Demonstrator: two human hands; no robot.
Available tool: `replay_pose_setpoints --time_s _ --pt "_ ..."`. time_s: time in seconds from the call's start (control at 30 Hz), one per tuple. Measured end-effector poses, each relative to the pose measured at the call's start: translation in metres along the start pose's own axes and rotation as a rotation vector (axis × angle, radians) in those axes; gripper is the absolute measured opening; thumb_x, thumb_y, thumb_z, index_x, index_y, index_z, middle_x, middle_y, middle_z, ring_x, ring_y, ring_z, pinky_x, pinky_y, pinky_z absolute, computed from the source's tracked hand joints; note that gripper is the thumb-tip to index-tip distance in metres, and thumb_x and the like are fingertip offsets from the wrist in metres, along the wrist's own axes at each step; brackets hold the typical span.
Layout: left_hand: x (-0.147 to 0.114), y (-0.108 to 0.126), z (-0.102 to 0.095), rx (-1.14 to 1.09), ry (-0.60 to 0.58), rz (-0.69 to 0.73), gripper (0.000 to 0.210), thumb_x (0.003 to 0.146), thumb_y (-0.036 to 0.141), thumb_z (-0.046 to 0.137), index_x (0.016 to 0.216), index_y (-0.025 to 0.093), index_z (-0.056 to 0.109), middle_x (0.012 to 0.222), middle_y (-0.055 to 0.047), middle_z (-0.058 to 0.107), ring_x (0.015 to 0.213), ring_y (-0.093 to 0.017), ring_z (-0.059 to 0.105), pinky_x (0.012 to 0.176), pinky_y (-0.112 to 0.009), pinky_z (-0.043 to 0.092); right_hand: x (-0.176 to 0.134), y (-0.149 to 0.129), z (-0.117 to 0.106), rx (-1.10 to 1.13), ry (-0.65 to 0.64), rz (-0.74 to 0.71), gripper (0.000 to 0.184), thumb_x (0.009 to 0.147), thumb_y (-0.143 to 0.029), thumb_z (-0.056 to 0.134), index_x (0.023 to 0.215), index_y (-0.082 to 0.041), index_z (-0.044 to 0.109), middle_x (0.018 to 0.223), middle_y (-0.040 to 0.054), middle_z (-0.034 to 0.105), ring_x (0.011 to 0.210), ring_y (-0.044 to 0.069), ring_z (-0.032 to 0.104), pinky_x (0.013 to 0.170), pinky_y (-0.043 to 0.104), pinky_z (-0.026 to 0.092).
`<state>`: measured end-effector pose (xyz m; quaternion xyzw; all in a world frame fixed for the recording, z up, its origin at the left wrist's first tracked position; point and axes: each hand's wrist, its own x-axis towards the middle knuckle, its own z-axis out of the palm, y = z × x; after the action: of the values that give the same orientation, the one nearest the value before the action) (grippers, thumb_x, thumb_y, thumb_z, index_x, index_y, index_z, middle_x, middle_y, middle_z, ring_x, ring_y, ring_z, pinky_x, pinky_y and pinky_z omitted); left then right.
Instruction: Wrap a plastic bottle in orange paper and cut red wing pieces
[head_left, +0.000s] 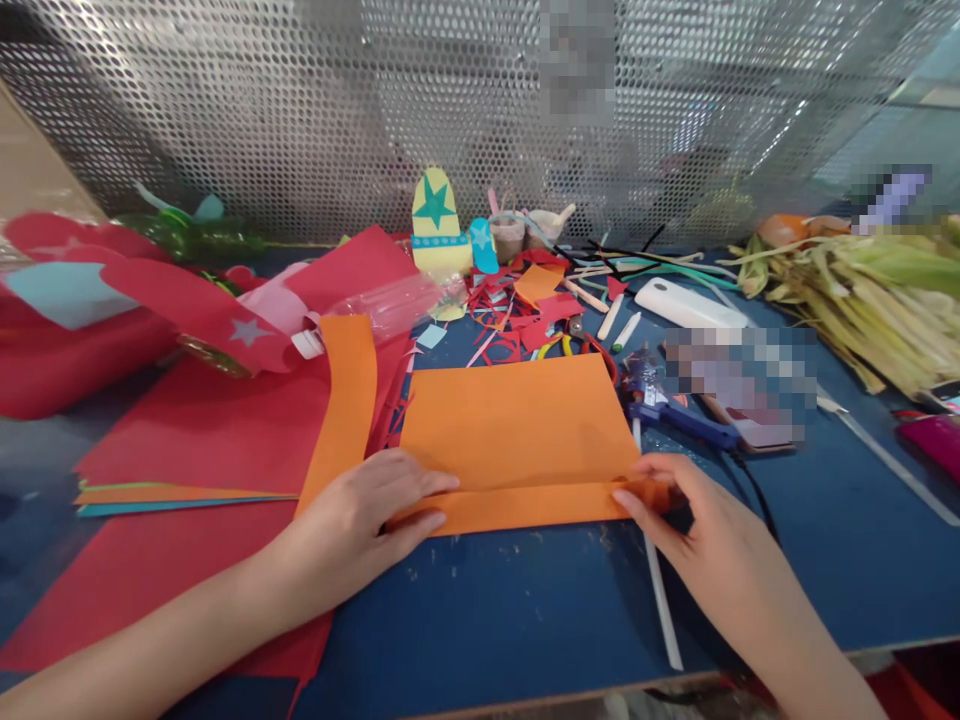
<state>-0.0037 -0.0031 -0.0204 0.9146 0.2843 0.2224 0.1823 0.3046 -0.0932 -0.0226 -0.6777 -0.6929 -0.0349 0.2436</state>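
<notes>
An orange craft sheet [517,420] lies on the blue table in front of me, with a narrow band along its near edge that looks folded over. My left hand [375,510] is closed on the left end of this band, thumb below and fingers above. At the right end, my right hand [694,510] pinches the band between thumb and fingers; part of that corner is hidden. A separate orange strip [352,390] runs beyond my left hand, over a stack of red sheets [210,430]. A white glue stick [661,600] lies below my right hand.
A blue glue gun [682,420] and a phone [739,400] lie right of the sheet. Behind it are red scraps [547,315] and a yellow cutout [435,225] with a star. Dried husks [877,300] are at far right, red cutouts [195,300] at left.
</notes>
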Motion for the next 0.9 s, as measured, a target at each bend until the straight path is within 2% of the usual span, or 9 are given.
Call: replay_pose_setpoints --time_s 0.13,0.3,0.47,0.7,0.9 --pt "0.0018 0.0028 -0.0014 0.026 -0.015 0.004 0.019 0.094 0.022 0.049 0.109 0.022 0.061 0.091 -0.002 0.069 0.083 -0.015 0.064 0.075 -0.025 0.051 0.0016 -0.0026 0.0006 -0.013 0.015 -0.072 0.031 0.099 -0.047 0.033 0.097 -0.021 0.05 0.084 0.0061 0.069 0.07 0.02 0.07 0.059 0.028 0.053" --pt "0.0033 0.0016 -0.0004 0.017 -0.003 0.058 0.017 0.096 0.019 0.046 0.105 0.021 0.06 0.089 -0.003 0.067 0.082 -0.015 0.062 0.076 -0.026 0.05 0.0058 -0.0073 0.0021 -0.109 0.036 -0.146 0.03 0.101 -0.041 0.027 0.096 -0.02 0.048 0.078 0.0066 0.066 0.062 0.019 0.068 0.052 0.027 0.05" --pt "0.002 -0.0011 0.0016 0.031 -0.009 0.085 0.017 0.096 0.016 0.046 0.108 0.02 0.058 0.087 -0.003 0.066 0.08 -0.015 0.059 0.077 -0.027 0.049 0.0052 -0.0055 0.0045 -0.105 0.021 -0.123 0.029 0.101 -0.042 0.028 0.096 -0.021 0.047 0.082 0.0078 0.067 0.065 0.02 0.069 0.054 0.027 0.051" --pt "0.0039 0.0019 0.0001 0.033 0.042 0.051 0.014 0.096 0.022 0.048 0.101 0.019 0.061 0.087 -0.002 0.068 0.077 -0.015 0.06 0.074 -0.027 0.049 0.0004 0.0002 0.006 -0.025 -0.018 -0.076 0.025 0.099 -0.041 0.034 0.094 -0.022 0.05 0.085 0.0061 0.067 0.069 0.02 0.069 0.056 0.028 0.051" --pt "0.0059 0.0073 -0.003 0.035 -0.015 0.026 0.016 0.096 0.018 0.047 0.101 0.019 0.061 0.085 -0.003 0.067 0.079 -0.015 0.06 0.076 -0.027 0.05 -0.0001 0.0009 0.0066 -0.006 -0.032 -0.084 0.024 0.099 -0.039 0.035 0.096 -0.023 0.052 0.09 0.0077 0.068 0.071 0.021 0.069 0.057 0.028 0.051"
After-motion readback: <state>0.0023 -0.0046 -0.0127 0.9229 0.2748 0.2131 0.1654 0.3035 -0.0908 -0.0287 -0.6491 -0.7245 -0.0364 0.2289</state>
